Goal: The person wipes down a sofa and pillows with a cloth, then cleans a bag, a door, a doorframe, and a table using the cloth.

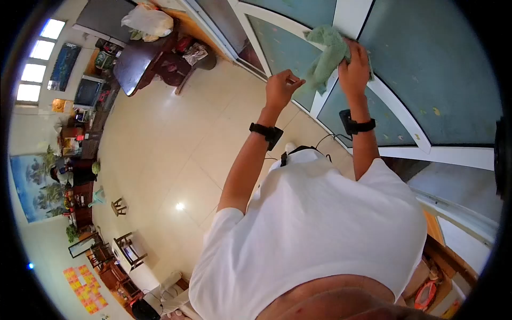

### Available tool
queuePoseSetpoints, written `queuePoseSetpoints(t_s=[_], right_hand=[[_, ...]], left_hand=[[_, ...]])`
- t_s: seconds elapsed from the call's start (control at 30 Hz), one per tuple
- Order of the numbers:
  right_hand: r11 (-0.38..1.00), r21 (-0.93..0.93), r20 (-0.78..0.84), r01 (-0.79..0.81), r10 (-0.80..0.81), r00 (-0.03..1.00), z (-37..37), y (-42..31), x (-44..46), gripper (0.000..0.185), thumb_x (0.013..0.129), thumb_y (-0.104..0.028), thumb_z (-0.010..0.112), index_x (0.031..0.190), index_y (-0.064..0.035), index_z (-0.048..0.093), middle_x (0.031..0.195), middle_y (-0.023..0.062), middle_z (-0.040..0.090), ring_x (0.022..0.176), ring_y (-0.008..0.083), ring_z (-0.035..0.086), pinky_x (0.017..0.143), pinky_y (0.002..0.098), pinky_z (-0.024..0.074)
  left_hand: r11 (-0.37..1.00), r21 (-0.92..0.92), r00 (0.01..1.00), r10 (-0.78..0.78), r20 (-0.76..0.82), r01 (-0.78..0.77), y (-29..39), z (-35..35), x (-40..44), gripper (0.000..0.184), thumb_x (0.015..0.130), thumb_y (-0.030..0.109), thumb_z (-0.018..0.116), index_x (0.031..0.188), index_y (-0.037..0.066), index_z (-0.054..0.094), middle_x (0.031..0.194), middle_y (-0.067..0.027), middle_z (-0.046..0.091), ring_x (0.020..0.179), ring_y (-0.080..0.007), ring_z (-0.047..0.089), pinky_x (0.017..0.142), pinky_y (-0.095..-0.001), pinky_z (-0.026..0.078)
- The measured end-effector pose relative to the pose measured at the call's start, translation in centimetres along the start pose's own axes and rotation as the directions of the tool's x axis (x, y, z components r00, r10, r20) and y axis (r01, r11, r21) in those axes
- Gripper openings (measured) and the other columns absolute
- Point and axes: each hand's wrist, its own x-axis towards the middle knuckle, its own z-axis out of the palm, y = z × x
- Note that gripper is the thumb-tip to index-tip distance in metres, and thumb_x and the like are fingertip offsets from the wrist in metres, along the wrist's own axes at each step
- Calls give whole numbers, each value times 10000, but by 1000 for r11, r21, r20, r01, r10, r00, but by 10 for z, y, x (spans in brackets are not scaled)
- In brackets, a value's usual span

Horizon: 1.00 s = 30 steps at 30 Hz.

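A green cloth (332, 55) lies bunched against the white frame of a glass-panelled door (353, 16). My right hand (354, 66) presses on the cloth, its fingers wrapped over the right edge. To the left, my left hand (283, 89) hangs in the air in front of the door, fingers curled with thumb and fingertips together. Whether anything small is between those fingertips cannot be made out. Each wrist wears a black strap with a dark device. The door's frosted blue-green panes (426, 64) show small coloured marks.
A dark table (140, 66) with plastic bags (148, 21) stands at the upper left. Small wooden stools (119, 207), a white table (124, 250) and cabinets line the left wall. Tiled floor (197, 133) spreads between them and the door. A thin black cable hangs near my waist.
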Motion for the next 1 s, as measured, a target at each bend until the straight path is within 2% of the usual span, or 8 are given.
queuePoseSetpoints(t_s=[0.27, 0.4, 0.57, 0.67, 0.73, 0.83, 0.9, 1.0], right_hand=[[982, 73, -254, 177, -153, 955, -18, -11, 54, 417, 764, 1, 545, 1173, -64, 592, 1107, 153, 613, 965, 383, 616, 824, 391, 505], [994, 63, -13, -94, 95, 995, 2, 6, -6, 473, 734, 23, 552, 1202, -44, 573, 1099, 179, 622, 986, 392, 612, 883, 430, 491], [959, 159, 1, -233, 236, 972, -5, -10, 22, 359, 800, -13, 571, 1158, -16, 594, 963, 204, 649, 860, 335, 658, 824, 399, 507], [829, 259, 28, -495, 506, 862, -36, -38, 51, 289, 844, -25, 533, 1125, 7, 594, 907, 196, 635, 807, 246, 626, 794, 358, 494], [905, 369, -262, -211, 319, 911, -39, -33, 76, 249, 882, -44, 497, 1103, 29, 584, 837, 169, 628, 738, 183, 573, 736, 325, 485], [927, 339, -346, -159, 280, 895, -29, -7, 65, 242, 881, -32, 479, 1090, 44, 576, 820, 155, 639, 732, 168, 574, 719, 323, 485], [920, 170, -243, -353, 386, 890, -25, -4, 34, 227, 895, -40, 489, 1085, 44, 581, 830, 125, 652, 723, 149, 567, 715, 313, 481], [826, 249, -88, -505, 539, 838, -8, 3, -4, 214, 906, -58, 525, 1080, 45, 594, 822, 105, 646, 703, 144, 552, 706, 297, 470]], left_hand=[[960, -196, 962, 231, 145, -201, 43, 44, 49, 270, 686, 236, 836, 781, 42, 675, 775, -122, 689, 713, -257, 677, 630, -332, 510], [938, -210, 951, 299, 79, -277, 28, 81, 60, 246, 684, 204, 828, 832, 51, 705, 866, -144, 693, 813, -302, 670, 691, -364, 514], [907, -348, 971, 203, -128, -236, 30, 72, 87, 151, 718, 128, 789, 830, 51, 723, 894, -162, 685, 833, -325, 665, 727, -394, 518], [825, -157, 820, 480, -312, -542, 54, 40, 125, 113, 732, 113, 777, 821, 60, 732, 927, -131, 683, 871, -307, 646, 722, -378, 512], [781, -60, 731, 550, -405, -621, 71, 23, 149, 110, 734, 118, 776, 822, 66, 735, 940, -118, 682, 883, -304, 637, 727, -377, 507], [684, -63, 637, 637, -433, -727, 78, 6, 161, 132, 783, 79, 727, 912, 91, 751, 899, -105, 689, 930, -268, 627, 766, -376, 517], [754, -24, 734, 632, -247, -657, 59, 5, 156, 89, 807, 94, 701, 885, 58, 723, 965, -116, 669, 884, -327, 593, 768, -413, 469], [821, 47, 813, 570, -116, -569, 9, 19, 155, 107, 821, 81, 676, 910, 30, 704, 939, -116, 657, 873, -325, 578, 766, -406, 455]])
